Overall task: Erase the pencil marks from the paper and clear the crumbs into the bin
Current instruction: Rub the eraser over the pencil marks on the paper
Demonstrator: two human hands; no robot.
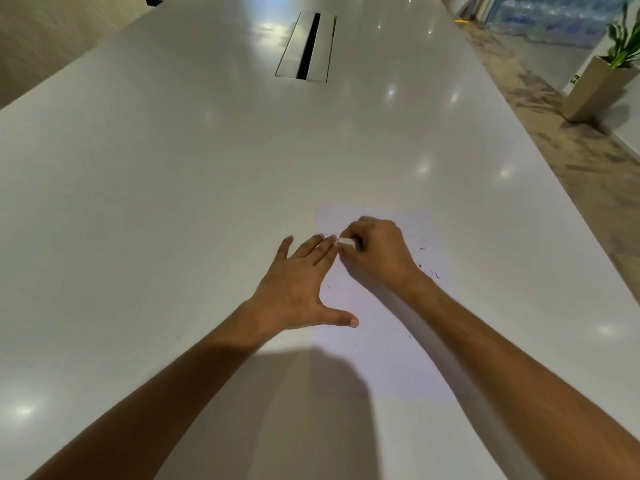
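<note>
1. The person's left hand (294, 289) is lying flat and open, gripping nothing, fingers pinning the paper (384, 358) at its left edge; it should be pressing firmly so the sheet isn't creeping.
2. The right hand (377, 254) is pinching a white eraser (346, 242) on the upper paper; short, light strokes suit best.
3. Dark crumbs (434, 274) are lying right of that hand. No bin is showing.

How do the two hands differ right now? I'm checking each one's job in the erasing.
The left hand lies flat with fingers spread, pressing the paper along its left edge; the right hand is curled.
The left hand holds nothing; the right hand pinches a white eraser.
The left hand lies partly on the table; the right hand is wholly over the paper.
Both are bare and reach forward, nearly touching at the eraser.
</note>
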